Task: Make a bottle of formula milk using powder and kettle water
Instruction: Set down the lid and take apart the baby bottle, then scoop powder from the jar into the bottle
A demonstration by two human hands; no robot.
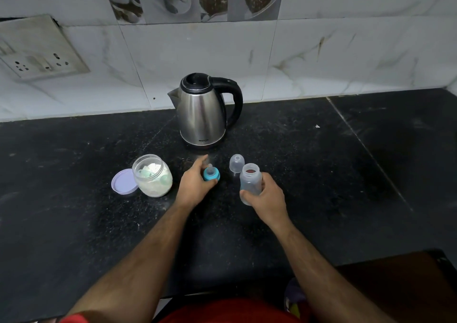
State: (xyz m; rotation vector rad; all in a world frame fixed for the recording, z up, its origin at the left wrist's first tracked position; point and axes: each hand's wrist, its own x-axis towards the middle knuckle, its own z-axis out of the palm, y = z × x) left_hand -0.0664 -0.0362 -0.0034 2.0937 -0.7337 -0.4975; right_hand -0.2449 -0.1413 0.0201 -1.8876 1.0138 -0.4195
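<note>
Black stone worktop (74, 223) against a marble-look tiled wall, that was the whole scene. Dead centre of the worktop I had the bottle (250, 183) upright, neck open, my right hand (268, 196) wrapped round its lower half. It looked clear and pretty much empty; something reddish showed at the mouth but I couldn't tell what. My left hand (195, 183) was curled round the teal teat ring (211, 173), which sat on the worktop just beside the bottle. The clear dome cap (237, 163) stood a bit behind, between bottle and kettle (202, 111).

Kettle was at the back edge, lid shut, so no idea how much water was in it. Toward the left edge, the powder jar (152, 175) stood open, partly full of white powder with a pale green scoop buried in it, and its lilac lid (123, 181) lay touching it.

My worry: the bottle's narrow mouth. Sloppy scooping would dump powder on the stone, and a fast pour of hot water could splash my fingers.
</note>
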